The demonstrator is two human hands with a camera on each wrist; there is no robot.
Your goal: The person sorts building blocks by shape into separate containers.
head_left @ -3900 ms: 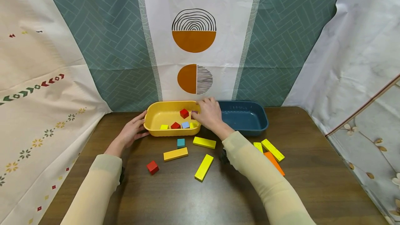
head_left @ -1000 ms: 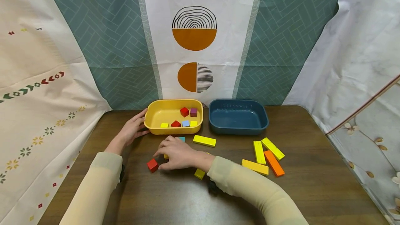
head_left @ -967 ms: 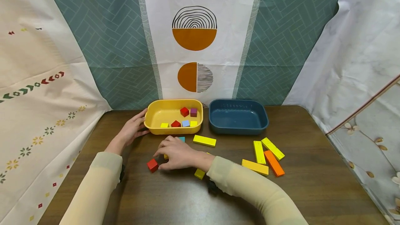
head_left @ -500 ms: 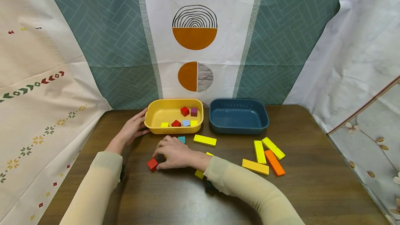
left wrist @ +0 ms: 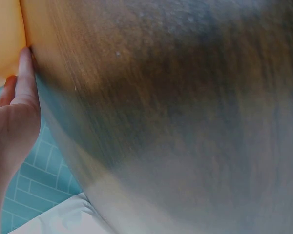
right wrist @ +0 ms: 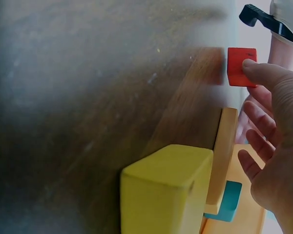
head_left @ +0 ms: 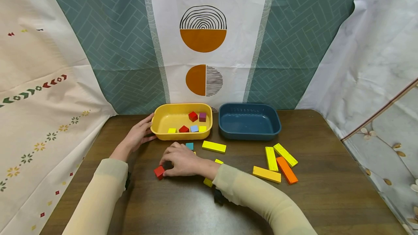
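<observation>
My right hand (head_left: 183,160) pinches a red cube (head_left: 159,172) on the table between thumb and fingertips. The right wrist view shows my thumb laid against the red cube (right wrist: 237,68). Beneath this hand an orange-yellow block is mostly hidden in the head view; it shows as an orange-yellow plank (right wrist: 224,156) in the right wrist view. My left hand (head_left: 136,135) rests with extended fingers against the left end of a yellow tray (head_left: 179,137). Inside that tray lie several small cubes, among them a purple cube (head_left: 202,117) and a light blue cube (head_left: 194,128).
A dark blue tray (head_left: 249,136) stands right of the yellow one. A teal cube (head_left: 189,146) and a yellow block (head_left: 213,147) lie before the trays. At right are an orange block (head_left: 286,170), an orange-yellow block (head_left: 266,174) and two yellow ones. A patterned curtain (head_left: 204,82) hangs behind.
My right hand has left the yellow tray's right end, where the purple cube now sits, come down left to the red cube and closed on it. My left hand has stayed.
</observation>
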